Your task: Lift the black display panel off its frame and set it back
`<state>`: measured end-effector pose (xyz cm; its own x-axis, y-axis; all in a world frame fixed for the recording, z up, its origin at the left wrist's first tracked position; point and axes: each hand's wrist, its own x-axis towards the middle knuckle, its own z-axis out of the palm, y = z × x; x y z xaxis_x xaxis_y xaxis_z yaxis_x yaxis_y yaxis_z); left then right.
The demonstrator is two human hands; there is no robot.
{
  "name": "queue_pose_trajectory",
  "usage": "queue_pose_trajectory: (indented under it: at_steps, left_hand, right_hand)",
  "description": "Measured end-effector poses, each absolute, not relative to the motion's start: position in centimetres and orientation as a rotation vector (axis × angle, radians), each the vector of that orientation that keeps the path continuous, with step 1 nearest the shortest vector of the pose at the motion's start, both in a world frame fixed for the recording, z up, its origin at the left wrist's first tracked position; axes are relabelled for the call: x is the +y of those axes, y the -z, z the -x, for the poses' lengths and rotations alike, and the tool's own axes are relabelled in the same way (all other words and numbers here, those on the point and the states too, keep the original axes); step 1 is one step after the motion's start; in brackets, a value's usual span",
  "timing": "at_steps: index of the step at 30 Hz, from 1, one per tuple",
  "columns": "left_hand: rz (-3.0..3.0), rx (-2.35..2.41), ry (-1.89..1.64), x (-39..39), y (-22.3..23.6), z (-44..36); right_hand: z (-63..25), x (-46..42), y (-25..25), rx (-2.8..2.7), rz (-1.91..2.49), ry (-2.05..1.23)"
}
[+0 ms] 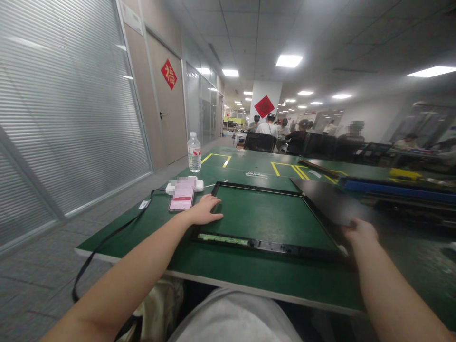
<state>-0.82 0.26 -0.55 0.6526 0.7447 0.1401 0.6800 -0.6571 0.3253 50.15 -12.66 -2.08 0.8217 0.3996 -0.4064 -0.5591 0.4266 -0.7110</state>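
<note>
Frame seemingly under left grip.

Bright ceiling lights overhead, hazy glow, blur toward the right, wide-angle stretch at edges

This looks like an open-plan office, part workshop. Well beyond the hands, people sit among dark chairs under ceiling light panels; left of the hands stand a slatted-blind partition and a door. Beneath the hands spreads a green desk marked with yellow tape.
</note>
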Motion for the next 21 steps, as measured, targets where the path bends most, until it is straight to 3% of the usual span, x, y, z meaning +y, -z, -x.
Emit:
queue_pose_trajectory:
  at_steps: [21]
  left_hand:
    - [-2.521,1.154,-0.481,-0.2,0.2,0.7]
  right_hand:
    - [-48.5,-12.8,0.1,0.111,0.863,-0.599]
